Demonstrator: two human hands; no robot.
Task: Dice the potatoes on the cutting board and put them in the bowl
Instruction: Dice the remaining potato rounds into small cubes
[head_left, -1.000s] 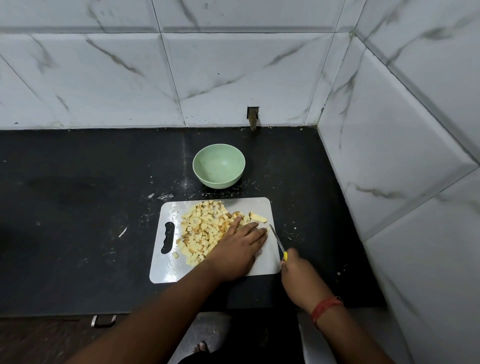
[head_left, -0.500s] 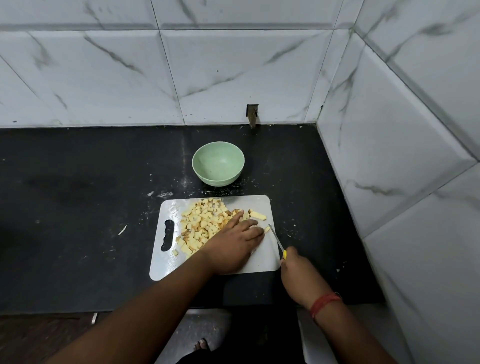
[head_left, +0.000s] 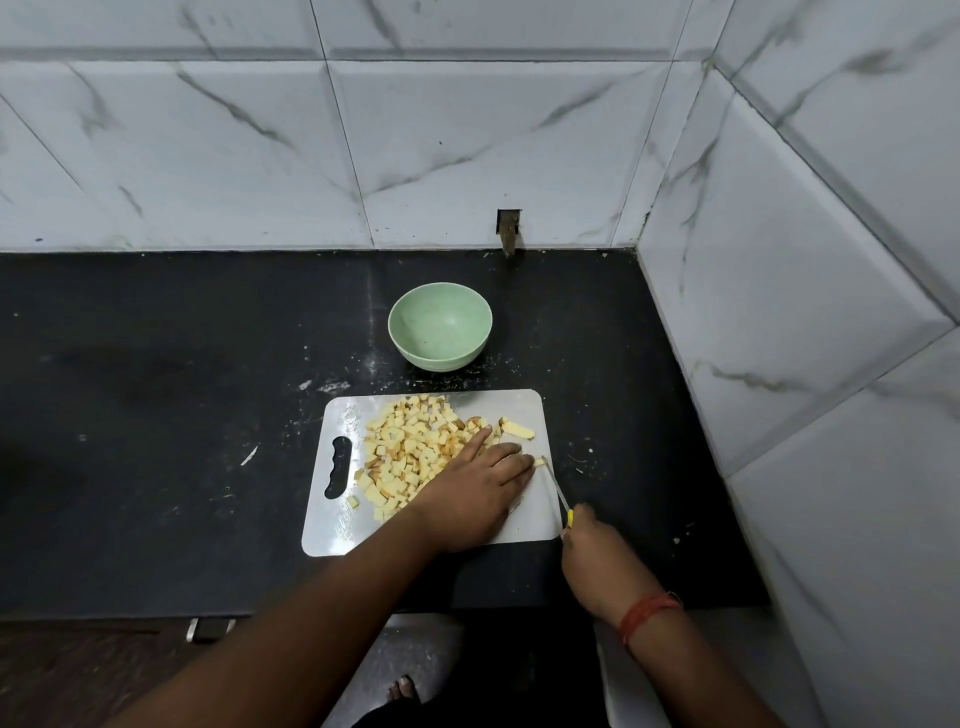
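- Toes of a bare foot (head_left: 404, 692) at the bottom edge, on the floor below the bench front.
- Right hand (head_left: 597, 556) off the board's near right corner, red thread band (head_left: 647, 612) on the wrist; its grip is curled round a yellow-handled knife (head_left: 558, 491), blade angled up-left onto the board, tip by a small potato piece at the left fingertips.
- Left hand (head_left: 475, 493) lies flat on the cutting board (head_left: 524, 405), fingers straight and close together, pressing on potato just left of the blade; what sits under the palm is hidden.
- Diced potatoes (head_left: 402, 454) heaped on the board's middle and left, touching the left hand's far side; one longer uncut strip (head_left: 517, 429) just beyond the fingertips.
- Board's handle slot at its left end, one cube beside it.
- Black bench (head_left: 156, 415) carries pale scraps round the board.
- Green bowl (head_left: 440, 325) stands just beyond the board's far edge, apart from it, no potato showing inside.
- Marble-look wall tiles (head_left: 467, 156) behind and to the right.
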